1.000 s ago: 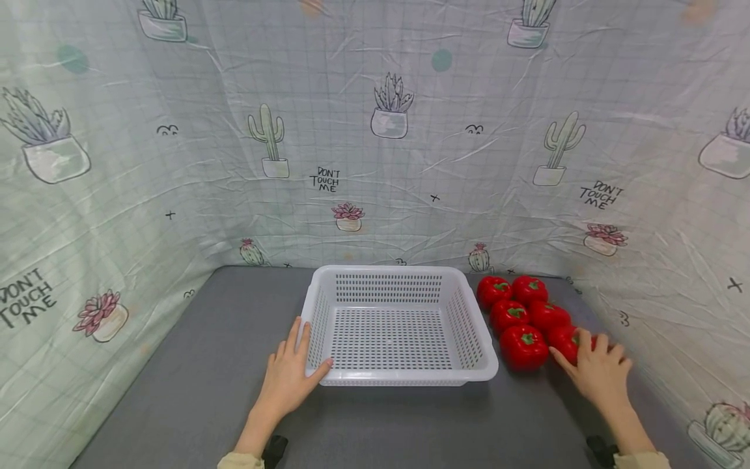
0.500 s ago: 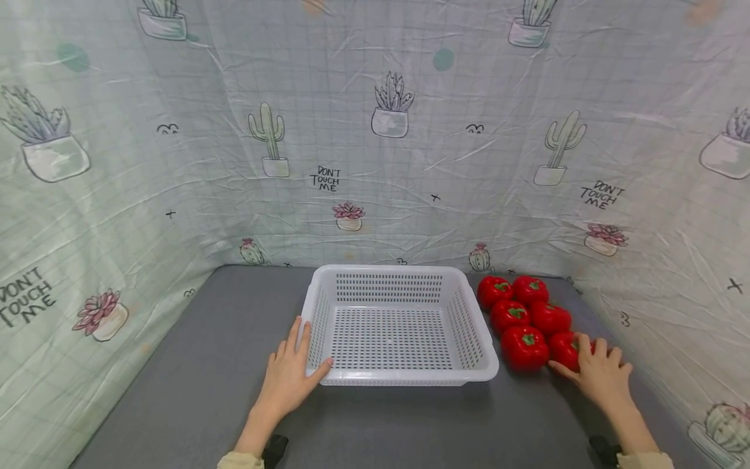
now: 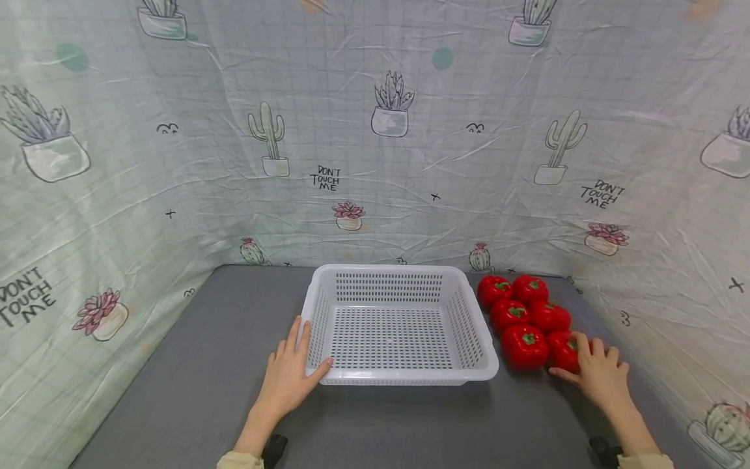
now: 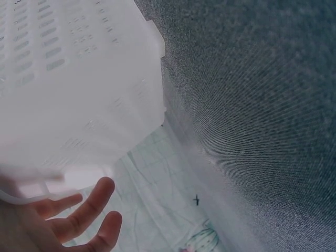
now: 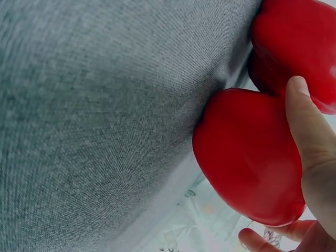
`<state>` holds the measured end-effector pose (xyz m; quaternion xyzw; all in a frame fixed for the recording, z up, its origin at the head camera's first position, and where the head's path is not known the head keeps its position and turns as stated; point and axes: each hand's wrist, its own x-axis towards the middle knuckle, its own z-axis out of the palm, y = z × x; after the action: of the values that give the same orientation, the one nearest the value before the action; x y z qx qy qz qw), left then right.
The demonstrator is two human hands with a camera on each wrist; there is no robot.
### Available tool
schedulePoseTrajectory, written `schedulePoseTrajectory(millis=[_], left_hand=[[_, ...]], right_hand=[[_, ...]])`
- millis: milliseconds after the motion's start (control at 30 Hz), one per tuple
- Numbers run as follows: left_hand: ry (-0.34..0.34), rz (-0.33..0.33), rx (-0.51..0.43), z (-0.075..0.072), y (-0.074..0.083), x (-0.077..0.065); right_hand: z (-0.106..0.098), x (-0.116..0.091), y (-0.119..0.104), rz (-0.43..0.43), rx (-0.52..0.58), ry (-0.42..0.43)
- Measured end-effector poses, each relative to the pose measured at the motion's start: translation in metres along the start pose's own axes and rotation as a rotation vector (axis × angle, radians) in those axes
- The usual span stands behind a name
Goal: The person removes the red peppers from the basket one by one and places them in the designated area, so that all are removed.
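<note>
A white plastic basket (image 3: pixel 387 376) with slotted walls sits on the grey table. At its front-left corner rests my left hand (image 3: pixel 286 378), fingers extended along the left rim and thumb on the front rim. In the left wrist view, fingers (image 4: pixel 86 214) show beyond the basket wall (image 4: pixel 84 121). To the right, my right hand (image 3: pixel 600 378) grips the nearest right red bell pepper (image 3: pixel 564 352). The right wrist view has the thumb on one side of this bell pepper (image 5: pixel 252 152) and fingertips on another; it still touches the table.
Several other red bell peppers (image 3: pixel 524 347) with green stems cluster beside the basket's right wall. A cactus-printed cloth (image 3: pixel 375 195) encloses the grey table (image 3: pixel 398 423) at the back and both sides.
My right hand has shifted very slightly left, its fingers closer around the bell pepper. The left hand and the basket have stayed in place.
</note>
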<state>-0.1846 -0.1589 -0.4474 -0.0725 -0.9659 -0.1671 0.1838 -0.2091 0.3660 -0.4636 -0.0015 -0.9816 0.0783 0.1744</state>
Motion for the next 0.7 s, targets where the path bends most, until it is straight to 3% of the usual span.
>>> schedulePoseTrajectory(millis=[233,433,700], left_hand=[[-0.012,-0.004,0.019,0.0002,0.0003,0.0022],[-0.021,-0.004,0.017,0.0002,-0.0006,0.0034],[-0.071,-0.039,-0.11,-0.0033,-0.0041,0.0031]], right_hand=[[0.0004,0.0002,0.0005,0.004,-0.002,0.012],[-0.0029,-0.0008,0.0012,0.029,0.015,-0.049],[-0.0082,-0.001,0.0046,0.023,0.062,-0.056]])
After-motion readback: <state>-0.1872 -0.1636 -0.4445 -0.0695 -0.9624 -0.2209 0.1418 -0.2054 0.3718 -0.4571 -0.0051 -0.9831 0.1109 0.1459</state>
